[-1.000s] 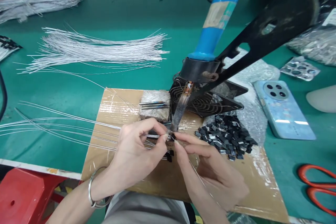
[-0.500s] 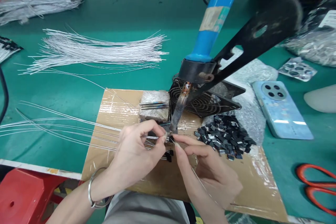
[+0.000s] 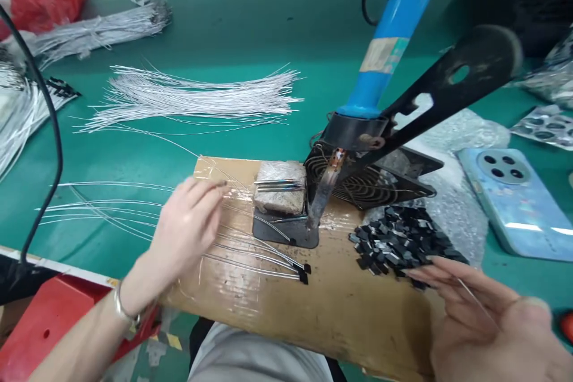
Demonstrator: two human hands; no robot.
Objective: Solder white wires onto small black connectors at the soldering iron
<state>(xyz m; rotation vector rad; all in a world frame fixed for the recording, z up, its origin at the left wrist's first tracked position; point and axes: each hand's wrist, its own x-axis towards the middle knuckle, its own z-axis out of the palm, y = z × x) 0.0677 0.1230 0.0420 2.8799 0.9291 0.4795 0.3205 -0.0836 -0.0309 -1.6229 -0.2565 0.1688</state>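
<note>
My right hand [image 3: 487, 316], lower right of the frame, pinches a thin wire [image 3: 474, 297], fingertips at the edge of the black connector pile [image 3: 398, 239]. My left hand [image 3: 190, 215], left of centre, is above the white cables [image 3: 264, 258], whose black ends lie mid-frame on the cardboard [image 3: 349, 322]; whether its fingers grip anything, I cannot tell. The blue-handled soldering iron [image 3: 380, 65] slants down from upper right.

The left hand [image 3: 188, 221] and right hand [image 3: 487, 316] are bare. A shiny silver bracelet [image 3: 119, 301] goes round the left wrist [image 3: 136, 289]. The clothes [image 3: 262, 358] are light grey.
</note>
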